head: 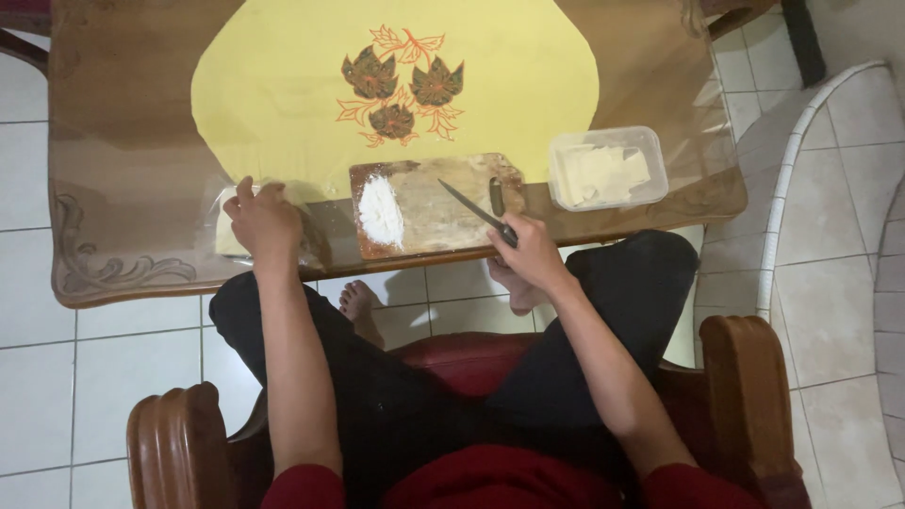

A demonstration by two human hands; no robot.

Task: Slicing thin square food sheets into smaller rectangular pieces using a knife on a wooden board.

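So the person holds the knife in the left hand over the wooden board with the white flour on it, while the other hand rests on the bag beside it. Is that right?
Not quite. The head view shows the knife in the right hand, not the left. The rest holds: its blade lies over the wooden board with the flour, and the left hand rests on the bag beside it.

This looks like a home dining area: a wooden table (104,273) with a carved edge under a glass top, a yellow cloth (283,85) embroidered with leaves, a carved wooden armchair (749,396) with a red seat, and pale tiled floor (38,377). A floured cutting board (429,203) suggests home cooking, probably.
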